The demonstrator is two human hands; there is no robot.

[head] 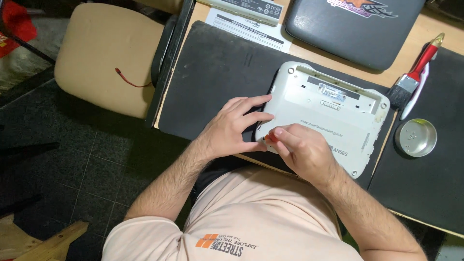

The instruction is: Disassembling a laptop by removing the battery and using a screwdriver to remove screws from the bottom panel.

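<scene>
I see a wooden desk carrying two dark mats. On the near mat lies a white laptop, underside up. At two o'clock from it lie a red-handled brush and a white pen; at three o'clock, a round metal tin on the second mat. At twelve o'clock sit a grey case, a paper sheet and, I think, a battery pack.

paintbrush, round tin, beige chair

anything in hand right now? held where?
Right hand grips a red-handled tool by its handle; left hand steadies the white laptop at its corner.
</scene>
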